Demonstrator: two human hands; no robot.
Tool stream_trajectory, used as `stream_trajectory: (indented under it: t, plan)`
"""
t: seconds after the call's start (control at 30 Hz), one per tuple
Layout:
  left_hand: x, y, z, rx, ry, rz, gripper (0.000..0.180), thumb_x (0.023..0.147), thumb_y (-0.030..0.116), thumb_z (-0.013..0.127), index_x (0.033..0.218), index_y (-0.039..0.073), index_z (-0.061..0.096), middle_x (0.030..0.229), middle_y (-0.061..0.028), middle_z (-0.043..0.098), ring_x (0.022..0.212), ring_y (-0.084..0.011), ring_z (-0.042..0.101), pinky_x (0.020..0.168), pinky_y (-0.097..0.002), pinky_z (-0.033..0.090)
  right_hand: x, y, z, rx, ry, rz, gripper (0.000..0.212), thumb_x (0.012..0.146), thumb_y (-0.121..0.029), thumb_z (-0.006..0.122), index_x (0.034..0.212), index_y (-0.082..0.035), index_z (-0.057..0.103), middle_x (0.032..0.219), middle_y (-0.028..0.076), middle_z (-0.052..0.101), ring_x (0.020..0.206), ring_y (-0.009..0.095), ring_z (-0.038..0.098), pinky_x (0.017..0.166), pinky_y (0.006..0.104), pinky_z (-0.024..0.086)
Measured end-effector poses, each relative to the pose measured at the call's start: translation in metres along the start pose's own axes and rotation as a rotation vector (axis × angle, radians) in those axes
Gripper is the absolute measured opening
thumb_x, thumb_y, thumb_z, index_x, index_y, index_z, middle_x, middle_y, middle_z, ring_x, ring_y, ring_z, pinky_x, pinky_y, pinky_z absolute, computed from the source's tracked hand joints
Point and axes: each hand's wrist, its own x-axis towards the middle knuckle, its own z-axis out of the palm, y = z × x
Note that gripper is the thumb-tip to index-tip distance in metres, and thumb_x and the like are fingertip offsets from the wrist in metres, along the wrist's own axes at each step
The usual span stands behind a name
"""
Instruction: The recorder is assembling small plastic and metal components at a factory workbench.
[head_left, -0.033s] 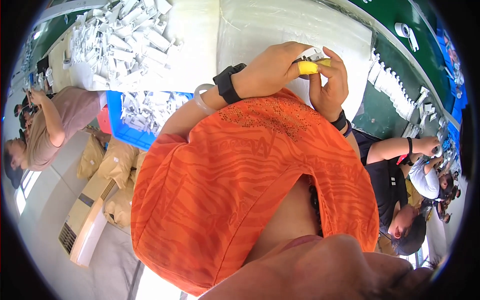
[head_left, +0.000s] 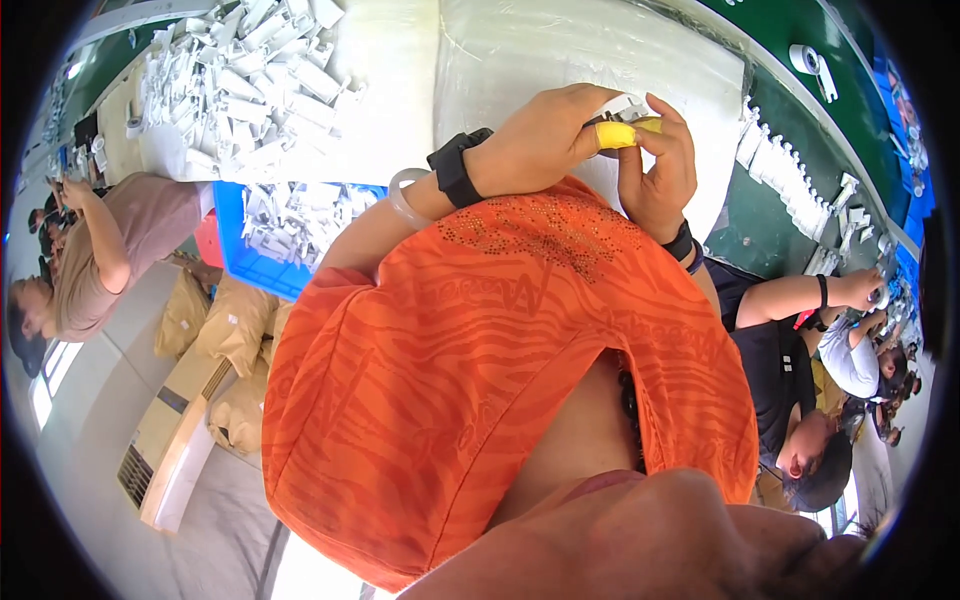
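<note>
A small white plastic part (head_left: 628, 106) sits pinched between both hands, held above the pale sheet-covered worktop (head_left: 560, 50) just ahead of the person's orange patterned shirt (head_left: 500, 340). The left hand (head_left: 545, 140) has its fingers closed together on the part — one fingertip wears a yellow rubber finger cot (head_left: 618, 135). The right hand (head_left: 660, 165) grips the same part from the other side, fingers curled and clamped on it. A black wristband (head_left: 455, 165) and a clear bangle (head_left: 400, 195) ring the left forearm; a dark band (head_left: 682, 243) rings the right wrist. Further out to the left, a heap of white plastic parts (head_left: 250, 80) lies on the table, with more in a blue plastic crate (head_left: 235, 235). Other people work on both sides — one in a beige top (head_left: 120, 245), one in a black top (head_left: 765, 350).
</note>
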Motion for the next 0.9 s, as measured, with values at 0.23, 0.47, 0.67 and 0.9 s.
stream_trajectory:
  t: [0.23,0.47,0.67,0.9]
  plan:
    - [-0.001,0.008,-0.003,-0.072,0.047,-0.026,0.028,0.097,0.010,0.049,0.120,-0.003,0.057,0.090,-0.0151,0.067,0.077,-0.0226,0.065,0.070,-0.0316,0.052,0.004,0.001,0.004,-0.037,-0.006,-0.033,0.027,0.071,0.012,0.069,0.092,-0.003,0.060,0.083,0.011,0.061,0.077,0.028,0.061,0.094,0.0483,0.051]
    - [0.020,0.008,-0.041,-0.025,-0.003,-0.085,0.029,0.096,0.010,0.047,0.121,0.001,0.058,0.084,-0.0119,0.066,0.068,-0.0161,0.061,0.059,-0.0282,0.051,0.028,0.014,0.024,-0.065,-0.031,0.004,0.024,0.074,0.005,0.071,0.093,-0.004,0.061,0.085,0.011,0.063,0.080,0.030,0.062,0.084,0.0439,0.051]
    - [0.076,-0.067,-0.113,-0.181,0.146,-0.193,0.033,0.100,0.021,0.047,0.125,0.002,0.057,0.093,-0.0074,0.065,0.059,-0.0095,0.055,0.053,-0.0239,0.049,0.115,0.115,0.040,-0.114,-0.415,0.032,0.014,0.086,-0.012,0.069,0.097,-0.005,0.065,0.090,0.009,0.066,0.080,0.029,0.064,0.068,0.0363,0.050]
    - [0.126,-0.202,-0.167,-0.599,0.589,-0.251,0.030,0.098,0.029,0.053,0.119,0.008,0.057,0.097,-0.0052,0.061,0.078,-0.0179,0.062,0.066,-0.0321,0.053,0.211,0.231,0.079,-0.708,-0.735,-0.249,0.019,0.079,-0.023,0.060,0.090,-0.013,0.071,0.092,0.014,0.068,0.084,0.032,0.066,0.068,0.0429,0.053]
